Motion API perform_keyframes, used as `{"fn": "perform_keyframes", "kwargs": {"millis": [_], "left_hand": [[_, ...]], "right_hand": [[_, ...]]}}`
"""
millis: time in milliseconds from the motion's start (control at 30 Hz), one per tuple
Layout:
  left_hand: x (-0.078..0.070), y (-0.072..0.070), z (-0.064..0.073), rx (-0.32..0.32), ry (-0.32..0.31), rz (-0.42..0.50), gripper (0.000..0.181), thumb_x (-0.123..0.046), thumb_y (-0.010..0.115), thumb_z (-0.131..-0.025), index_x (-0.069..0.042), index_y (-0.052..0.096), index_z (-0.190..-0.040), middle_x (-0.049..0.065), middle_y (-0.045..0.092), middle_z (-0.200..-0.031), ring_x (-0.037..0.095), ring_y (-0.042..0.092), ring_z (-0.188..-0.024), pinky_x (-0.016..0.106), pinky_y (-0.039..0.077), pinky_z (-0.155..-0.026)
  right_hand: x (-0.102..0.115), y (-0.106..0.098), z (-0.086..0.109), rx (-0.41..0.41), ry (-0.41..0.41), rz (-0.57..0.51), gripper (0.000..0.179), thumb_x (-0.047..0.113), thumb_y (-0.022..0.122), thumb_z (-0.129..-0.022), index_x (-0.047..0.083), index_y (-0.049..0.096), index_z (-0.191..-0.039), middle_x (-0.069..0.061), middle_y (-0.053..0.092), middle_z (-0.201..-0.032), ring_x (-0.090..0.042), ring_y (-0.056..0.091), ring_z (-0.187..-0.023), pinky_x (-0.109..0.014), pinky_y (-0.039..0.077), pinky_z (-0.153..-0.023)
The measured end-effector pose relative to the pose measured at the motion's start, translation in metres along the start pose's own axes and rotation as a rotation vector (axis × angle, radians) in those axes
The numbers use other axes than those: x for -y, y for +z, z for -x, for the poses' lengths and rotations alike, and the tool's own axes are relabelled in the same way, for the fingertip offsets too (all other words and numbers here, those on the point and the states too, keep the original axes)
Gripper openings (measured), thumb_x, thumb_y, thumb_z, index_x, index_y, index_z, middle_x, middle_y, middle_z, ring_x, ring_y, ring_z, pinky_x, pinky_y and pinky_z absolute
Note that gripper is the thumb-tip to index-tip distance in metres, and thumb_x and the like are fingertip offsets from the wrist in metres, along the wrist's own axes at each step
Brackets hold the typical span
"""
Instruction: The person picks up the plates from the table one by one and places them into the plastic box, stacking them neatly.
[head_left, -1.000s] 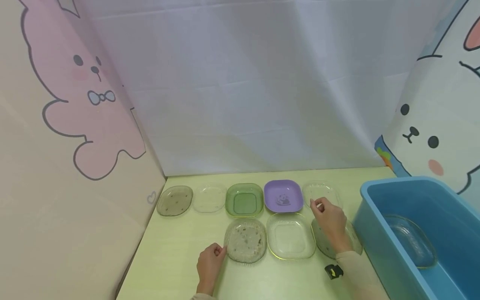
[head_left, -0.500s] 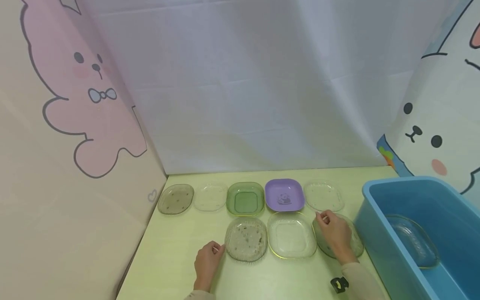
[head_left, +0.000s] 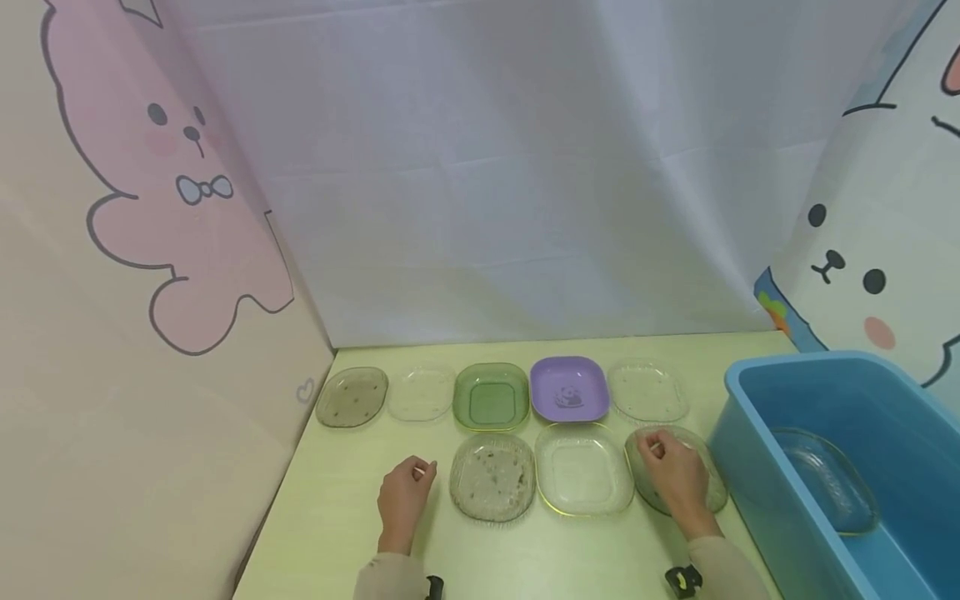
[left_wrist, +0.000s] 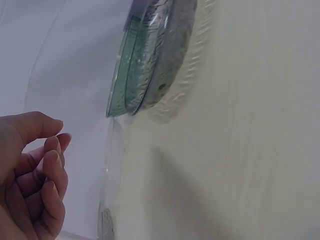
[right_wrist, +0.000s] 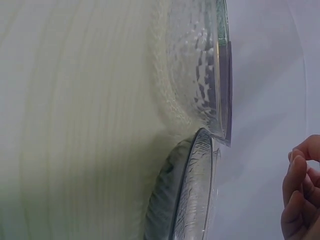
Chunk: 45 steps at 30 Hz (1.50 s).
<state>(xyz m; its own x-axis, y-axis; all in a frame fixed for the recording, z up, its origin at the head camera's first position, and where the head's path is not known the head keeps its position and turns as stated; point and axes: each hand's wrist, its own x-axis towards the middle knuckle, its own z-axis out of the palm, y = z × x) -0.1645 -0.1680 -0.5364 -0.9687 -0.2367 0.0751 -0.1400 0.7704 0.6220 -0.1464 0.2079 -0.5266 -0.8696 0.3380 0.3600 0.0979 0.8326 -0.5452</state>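
Observation:
My left hand [head_left: 403,504] hovers left of the speckled grey glass plate [head_left: 492,477], its fingers loosely curled around nothing. In the left wrist view, the left fingers [left_wrist: 52,165] show bent and apart from the dishes. Over the dark greenish glass plate [head_left: 705,471] my right hand [head_left: 678,479] hangs with loosely bent fingers, holding nothing, and overlaps it in the head view. Between those two plates lies a clear plate with a yellow rim [head_left: 583,471]. The back row holds a spotted grey plate [head_left: 352,397], clear plates [head_left: 420,393] [head_left: 647,392], a green dish [head_left: 491,397] and a purple panda dish [head_left: 569,389].
At the right a deep blue tub [head_left: 772,467] stands against the front row, with a clear glass plate [head_left: 825,483] leaning inside it. A pale cloth wall [head_left: 525,208] closes off the back of the yellow-green table [head_left: 480,567].
My left hand has drawn back leftward and up from the speckled plate's edge. My right hand has come down from the back-right clear plate to over the dark greenish one.

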Motion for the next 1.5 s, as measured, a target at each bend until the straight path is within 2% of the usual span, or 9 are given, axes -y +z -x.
{"fn": "perform_keyframes", "kwargs": {"millis": [133,333,433,567,767,967,1267,1500], "left_hand": [[0.005,-0.006,-0.013,0.022,-0.039,-0.007,0.019,-0.026,0.062,-0.085,-0.007,0.065,-0.080,0.001,0.057,-0.063,0.010,0.043,-0.048,0.024,0.032,-0.043],[0.008,-0.004,-0.019,0.170,-0.081,-0.021,0.024,-0.028,0.063,-0.085,-0.004,0.066,-0.085,0.006,0.062,-0.074,0.014,0.049,-0.057,0.027,0.036,-0.049],[0.009,0.002,-0.018,0.208,-0.095,-0.019,0.026,-0.029,0.063,-0.085,-0.004,0.067,-0.086,0.007,0.063,-0.079,0.014,0.051,-0.061,0.027,0.038,-0.051],[0.009,0.009,-0.016,0.231,-0.096,-0.014,0.027,-0.030,0.063,-0.085,-0.004,0.067,-0.085,0.007,0.064,-0.078,0.014,0.051,-0.061,0.027,0.038,-0.052],[0.006,0.016,-0.014,0.253,-0.051,-0.044,0.026,-0.031,0.063,-0.084,-0.005,0.067,-0.081,0.004,0.064,-0.074,0.013,0.050,-0.059,0.027,0.038,-0.051],[0.001,0.019,-0.014,0.260,-0.036,-0.058,0.026,-0.030,0.064,-0.084,-0.005,0.067,-0.078,0.002,0.060,-0.067,0.013,0.048,-0.056,0.027,0.036,-0.049],[-0.004,0.022,-0.013,0.300,-0.057,-0.079,0.026,-0.029,0.064,-0.085,-0.006,0.066,-0.073,0.001,0.057,-0.063,0.013,0.046,-0.055,0.026,0.034,-0.049],[-0.005,0.024,-0.010,0.298,-0.034,-0.092,0.025,-0.027,0.064,-0.084,-0.006,0.065,-0.071,0.001,0.057,-0.063,0.013,0.046,-0.055,0.027,0.034,-0.049]], "right_hand": [[-0.002,-0.002,0.002,0.014,0.002,-0.009,0.016,0.024,0.063,-0.082,0.009,0.063,-0.074,-0.002,0.062,-0.061,-0.017,0.054,-0.052,-0.029,0.035,-0.047],[-0.007,-0.007,0.004,0.040,0.020,0.002,0.017,0.024,0.061,-0.083,0.010,0.063,-0.075,-0.003,0.063,-0.063,-0.016,0.054,-0.052,-0.029,0.035,-0.047],[-0.008,-0.009,0.006,0.042,0.024,0.006,0.017,0.024,0.061,-0.084,0.010,0.063,-0.073,-0.003,0.063,-0.062,-0.016,0.054,-0.050,-0.029,0.034,-0.046],[-0.009,-0.009,0.007,0.029,0.021,0.007,0.018,0.024,0.061,-0.083,0.010,0.063,-0.073,-0.002,0.063,-0.062,-0.016,0.055,-0.050,-0.029,0.034,-0.045],[-0.012,-0.007,0.009,0.029,0.032,0.004,0.018,0.025,0.062,-0.083,0.010,0.064,-0.074,-0.002,0.063,-0.062,-0.017,0.055,-0.051,-0.030,0.035,-0.046],[-0.014,-0.007,0.012,0.052,0.049,0.013,0.019,0.026,0.061,-0.084,0.010,0.063,-0.074,-0.002,0.062,-0.062,-0.017,0.054,-0.051,-0.030,0.034,-0.045],[-0.014,-0.007,0.015,0.064,0.071,0.018,0.019,0.026,0.061,-0.084,0.010,0.062,-0.074,-0.002,0.062,-0.062,-0.016,0.054,-0.051,-0.030,0.033,-0.045],[-0.013,-0.006,0.016,0.074,0.091,0.033,0.019,0.025,0.062,-0.084,0.009,0.062,-0.074,-0.001,0.061,-0.061,-0.015,0.053,-0.051,-0.029,0.032,-0.046]]}}
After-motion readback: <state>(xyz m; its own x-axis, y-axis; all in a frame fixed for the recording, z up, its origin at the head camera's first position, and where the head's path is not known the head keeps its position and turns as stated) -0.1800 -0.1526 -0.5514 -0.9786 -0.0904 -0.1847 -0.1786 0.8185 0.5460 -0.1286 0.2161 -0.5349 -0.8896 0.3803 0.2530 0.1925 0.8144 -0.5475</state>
